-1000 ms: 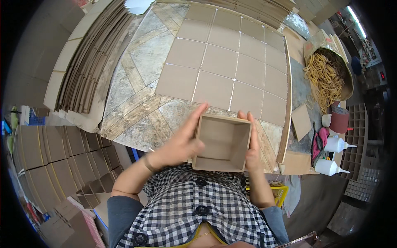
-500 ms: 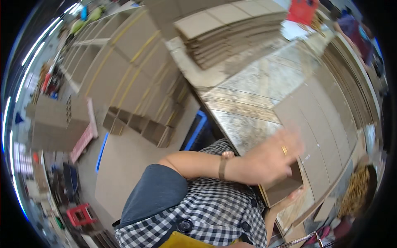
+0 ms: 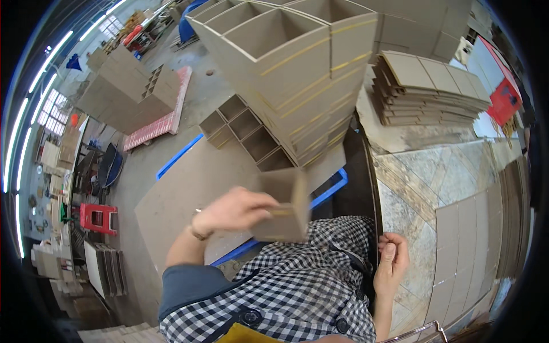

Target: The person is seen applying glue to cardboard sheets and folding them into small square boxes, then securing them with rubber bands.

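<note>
Gaping open, a small, plain brown, straight-sided box (image 3: 286, 223), slightly blurred.

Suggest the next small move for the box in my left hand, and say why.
I would probably lower the box onto the board, beside the low boxes. The left hand grips it by its wall, bare board shows next to those similar open boxes, and the right hand holds nothing visible.

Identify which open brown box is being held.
The single box in the left hand; those in the tall stack and low cluster beside it are touched by neither hand.
</note>
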`<action>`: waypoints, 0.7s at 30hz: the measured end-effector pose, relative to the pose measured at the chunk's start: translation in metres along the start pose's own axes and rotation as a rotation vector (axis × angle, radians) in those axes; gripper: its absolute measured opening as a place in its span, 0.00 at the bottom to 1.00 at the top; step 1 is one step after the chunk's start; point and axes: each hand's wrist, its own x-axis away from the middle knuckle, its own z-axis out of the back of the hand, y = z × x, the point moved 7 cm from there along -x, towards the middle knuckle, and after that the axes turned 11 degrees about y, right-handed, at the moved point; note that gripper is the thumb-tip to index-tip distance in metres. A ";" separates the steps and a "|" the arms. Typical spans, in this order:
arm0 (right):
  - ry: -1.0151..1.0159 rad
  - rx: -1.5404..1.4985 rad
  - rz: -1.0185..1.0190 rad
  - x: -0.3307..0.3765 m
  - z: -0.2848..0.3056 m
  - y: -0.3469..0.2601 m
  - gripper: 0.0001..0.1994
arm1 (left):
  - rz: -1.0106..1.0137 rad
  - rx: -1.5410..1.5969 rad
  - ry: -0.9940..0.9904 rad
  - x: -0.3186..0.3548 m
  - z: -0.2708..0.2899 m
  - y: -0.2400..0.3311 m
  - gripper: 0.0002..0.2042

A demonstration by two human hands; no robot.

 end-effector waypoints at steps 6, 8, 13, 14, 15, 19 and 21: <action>-0.166 0.191 -0.047 0.003 -0.007 0.016 0.09 | 0.515 -0.691 0.410 0.033 0.065 -0.206 0.10; -0.166 0.234 -0.028 0.008 0.001 0.028 0.07 | 0.562 -0.787 0.496 0.031 0.063 -0.274 0.11; -0.026 0.149 -0.204 0.023 0.040 0.065 0.08 | 0.642 -0.668 0.673 0.011 0.046 -0.355 0.13; 0.019 0.132 -0.229 0.027 0.047 0.070 0.08 | 0.627 -0.658 0.683 0.006 0.042 -0.358 0.12; 0.063 0.114 -0.253 0.029 0.053 0.074 0.09 | 0.614 -0.649 0.693 0.003 0.040 -0.361 0.12; 0.069 0.116 -0.272 0.033 0.061 0.071 0.10 | 0.539 -0.601 0.750 0.003 0.037 -0.379 0.12; 0.093 0.109 -0.272 0.036 0.062 0.075 0.10 | 0.539 -0.619 0.757 0.002 0.037 -0.377 0.11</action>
